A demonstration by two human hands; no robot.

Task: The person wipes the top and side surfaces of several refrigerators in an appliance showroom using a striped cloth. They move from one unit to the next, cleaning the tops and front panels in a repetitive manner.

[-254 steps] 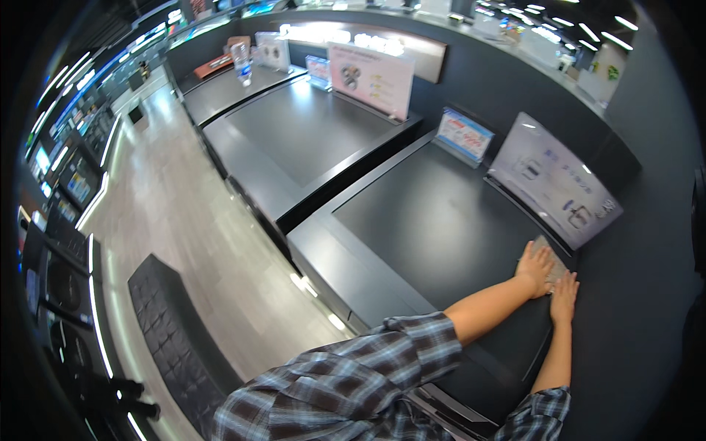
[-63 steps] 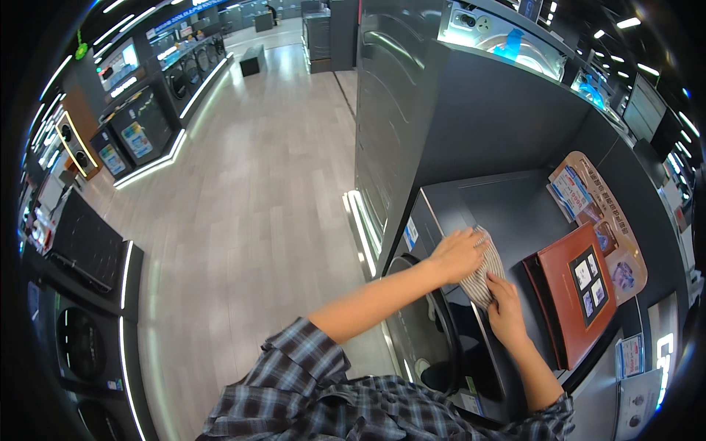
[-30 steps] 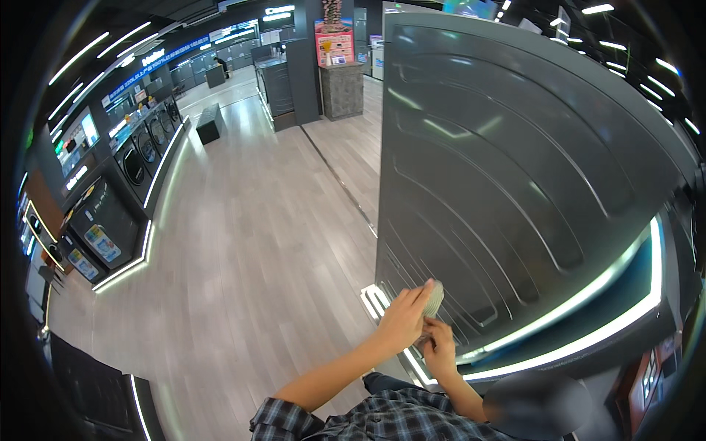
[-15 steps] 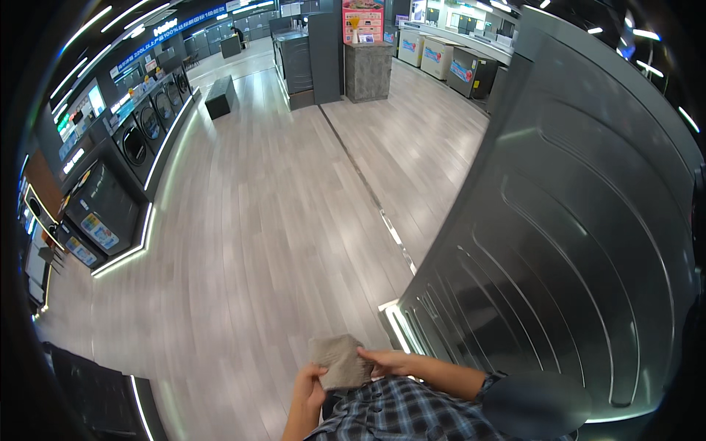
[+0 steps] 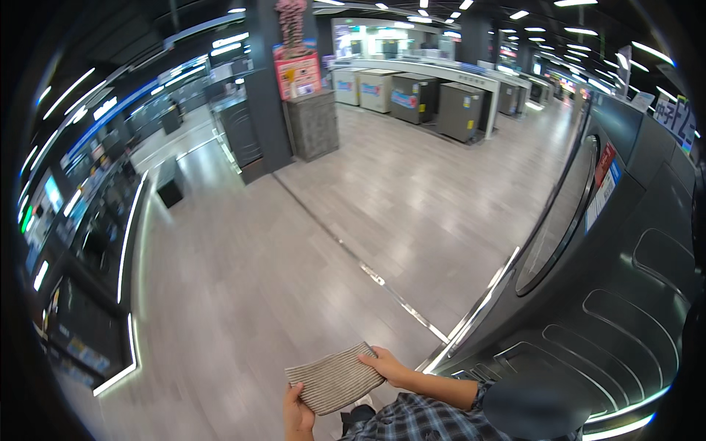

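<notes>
Ribbed cloth (image 5: pixel 334 380), glossy floor (image 5: pixel 243 272), perhaps wood.

The bare left hand (image 5: pixel 298 413) comes up from the bottom edge, its wrist (image 5: pixel 299 435) almost upright. Its thumb (image 5: pixel 295 390) points upward and is pressed in a pinch; the other fingers are mostly hidden. The bare right hand (image 5: pixel 384 365) stands higher, apart from the left one, and it also pinches, the thumb pointing leftward. The bare right forearm (image 5: pixel 445 389) slopes down into a dark blue-and-black plaid fabric sleeve (image 5: pixel 482 396).
</notes>
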